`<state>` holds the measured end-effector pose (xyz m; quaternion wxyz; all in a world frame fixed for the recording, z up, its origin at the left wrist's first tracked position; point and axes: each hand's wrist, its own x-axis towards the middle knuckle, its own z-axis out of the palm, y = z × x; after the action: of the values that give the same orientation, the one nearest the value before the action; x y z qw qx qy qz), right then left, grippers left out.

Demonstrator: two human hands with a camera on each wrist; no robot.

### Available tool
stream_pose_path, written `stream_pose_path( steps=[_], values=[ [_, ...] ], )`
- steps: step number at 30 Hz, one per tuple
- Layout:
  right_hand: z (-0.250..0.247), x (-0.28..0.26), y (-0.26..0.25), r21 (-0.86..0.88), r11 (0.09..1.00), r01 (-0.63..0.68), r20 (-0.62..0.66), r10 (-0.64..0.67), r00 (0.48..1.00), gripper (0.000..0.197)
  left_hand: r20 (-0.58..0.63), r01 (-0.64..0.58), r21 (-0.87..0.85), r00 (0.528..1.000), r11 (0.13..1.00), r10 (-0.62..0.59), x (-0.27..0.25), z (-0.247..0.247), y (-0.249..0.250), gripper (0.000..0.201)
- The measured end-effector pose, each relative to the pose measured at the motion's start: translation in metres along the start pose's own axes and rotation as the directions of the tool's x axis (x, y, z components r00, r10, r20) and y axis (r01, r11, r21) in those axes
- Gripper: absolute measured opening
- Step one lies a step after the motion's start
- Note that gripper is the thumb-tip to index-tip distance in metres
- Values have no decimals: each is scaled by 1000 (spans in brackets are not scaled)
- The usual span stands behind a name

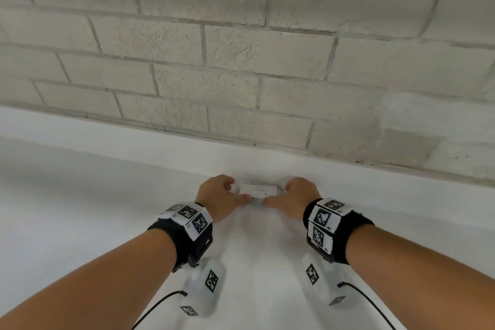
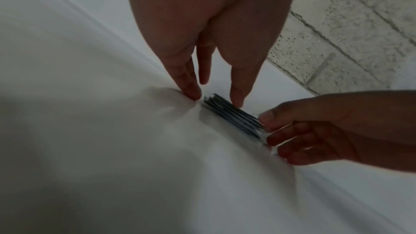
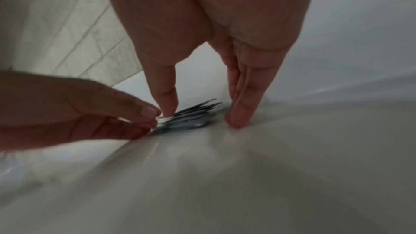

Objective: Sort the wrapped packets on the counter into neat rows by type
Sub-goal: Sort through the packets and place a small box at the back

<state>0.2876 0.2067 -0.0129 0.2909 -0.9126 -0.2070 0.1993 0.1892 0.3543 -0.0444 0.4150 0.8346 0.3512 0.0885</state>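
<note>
Squaring up a small stack of packets [image 1: 257,191] appeared to be the step in hand. The left hand's fingers [image 2: 191,88] hung almost straight, fingertips down on the tabletop [image 1: 80,195] at the stack's left end, one fingertip touching its far edge; they bracketed the stack rather than closing round it. The right hand's fingers [image 3: 167,102] stood the same way at the other end, one fingertip on the stack's edge and the thumb planted on the surface just beside it. Neither hand had lifted anything.

The stack lay flat on the white tabletop between the left hand [image 1: 218,197] and the right hand [image 1: 293,199], close to the low ledge below the brick wall [image 1: 241,48]. In the wrist views its edges [image 2: 231,115] looked fanned and uneven, dark blue-grey with a white top face bearing small print too faint to read. How many packets it held could not be told.

To do this well, I would judge that both hands should press inward evenly from the ends, then turn to tap the long sides, keeping the pile flat so that the slippery wrappers do not slide apart or buckle. Light pressure from above with one finger would stop the top packet from riding up. No other types of packet showed on the tabletop.
</note>
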Motion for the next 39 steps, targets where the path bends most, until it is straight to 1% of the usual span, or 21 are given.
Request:
stream_pose_path(
  steps=[2, 4, 6, 10, 13, 16, 19, 22, 27, 33, 39],
  values=[
    [1, -1, 1, -128, 991, 39, 19, -37, 999, 40, 18, -42, 41, 999, 998, 42, 0, -3, -3, 68],
    [3, 2, -2, -218, 975, 51, 18, -48, 999, 41, 30, -82, 111, 996, 990, 79, 2, -4, -1, 64],
    [5, 7, -4, -262, 963, 58, 25, -54, 998, 40, 26, -103, 173, 995, 979, 100, 7, -5, 3, 60],
    [6, 15, -10, -305, 948, 87, 28, -82, 996, 39, 42, -100, 248, 995, 964, 92, 18, -5, 11, 53],
    [9, 20, -12, -305, 948, 86, -2, -90, 996, 44, 52, -100, 256, 995, 962, 89, 25, -3, 16, 47],
    [10, 22, -12, -305, 949, 81, -33, -95, 995, 42, 52, -113, 242, 993, 964, 103, 29, -1, 16, 45],
    [10, 24, -10, -302, 949, 87, -30, -101, 994, 43, 45, -137, 227, 990, 964, 130, 31, 1, 16, 44],
    [9, 24, -9, -310, 947, 83, -18, -93, 996, 48, 65, -149, 200, 988, 968, 139, 31, 1, 14, 45],
    [6, 23, -11, -349, 932, 101, -21, -115, 993, 43, 71, -161, 176, 986, 971, 151, 31, 1, 15, 31],
    [6, 27, -10, -356, 929, 104, -13, -116, 993, 44, 74, -182, 163, 982, 970, 172, 32, 2, 16, 28],
    [8, 28, -9, -339, 937, 80, -19, -92, 996, 45, 50, -185, 162, 982, 969, 180, 31, 1, 19, 32]
  ],
)
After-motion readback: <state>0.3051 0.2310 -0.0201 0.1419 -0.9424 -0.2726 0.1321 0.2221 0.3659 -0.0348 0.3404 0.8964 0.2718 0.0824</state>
